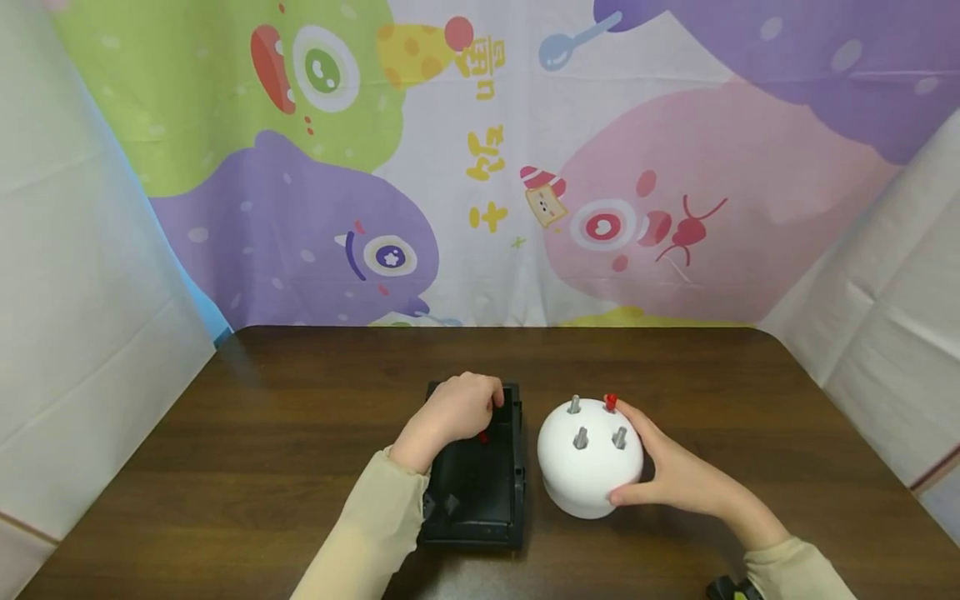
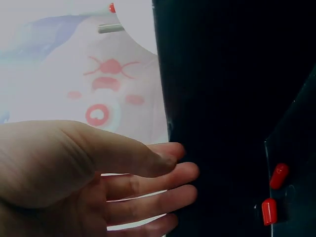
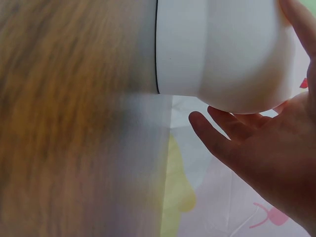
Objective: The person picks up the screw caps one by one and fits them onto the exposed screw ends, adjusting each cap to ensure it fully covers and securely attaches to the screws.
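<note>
My left grip (image 1: 465, 407) sits over the black tray (image 1: 480, 487), fingers loosely spread, thumb hiding part of the index finger; I can't tell whether they touch. Two red caps (image 2: 269, 212) lie apart from those fingertips, in the tray. My right grip (image 1: 671, 468) curls around the white dome (image 1: 588, 483), fingertips near its capped peg (image 1: 611, 403). The right wrist view cuts off the dome.

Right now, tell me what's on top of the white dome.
On top of the white dome stand three bare metal posts and one red cap. Whatever the cap covers is hidden, and the right hand hides part of the dome's side.
</note>
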Tool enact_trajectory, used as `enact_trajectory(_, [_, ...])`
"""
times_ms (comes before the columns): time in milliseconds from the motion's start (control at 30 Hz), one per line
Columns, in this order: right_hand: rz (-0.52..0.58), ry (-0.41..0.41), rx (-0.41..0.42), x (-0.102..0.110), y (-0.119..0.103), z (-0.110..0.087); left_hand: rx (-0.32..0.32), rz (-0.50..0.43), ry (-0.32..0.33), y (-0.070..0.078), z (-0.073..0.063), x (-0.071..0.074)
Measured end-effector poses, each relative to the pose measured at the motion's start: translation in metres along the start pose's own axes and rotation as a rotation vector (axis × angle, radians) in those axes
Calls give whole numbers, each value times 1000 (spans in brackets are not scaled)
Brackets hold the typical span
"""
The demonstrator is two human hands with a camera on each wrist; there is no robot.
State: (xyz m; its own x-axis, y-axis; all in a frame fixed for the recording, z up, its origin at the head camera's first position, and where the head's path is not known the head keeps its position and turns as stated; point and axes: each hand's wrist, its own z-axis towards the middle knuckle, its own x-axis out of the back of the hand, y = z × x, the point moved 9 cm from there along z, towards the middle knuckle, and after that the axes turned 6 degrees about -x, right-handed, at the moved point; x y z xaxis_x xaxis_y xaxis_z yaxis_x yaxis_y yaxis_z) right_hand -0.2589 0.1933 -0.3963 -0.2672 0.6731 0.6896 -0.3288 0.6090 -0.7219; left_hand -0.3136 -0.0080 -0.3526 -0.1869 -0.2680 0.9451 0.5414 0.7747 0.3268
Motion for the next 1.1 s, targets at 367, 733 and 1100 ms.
enact_trajectory(367, [18,-14,15,-2,-5,1,31,12,-138,-5,3,-17])
enact_trajectory(733, [18,-6,-7,-1,0,-1,17,91,-227,-2,5,-31])
enact_trajectory(1100, [-3,5,-7,-2,1,0,88,122,-361,-5,2,-47])
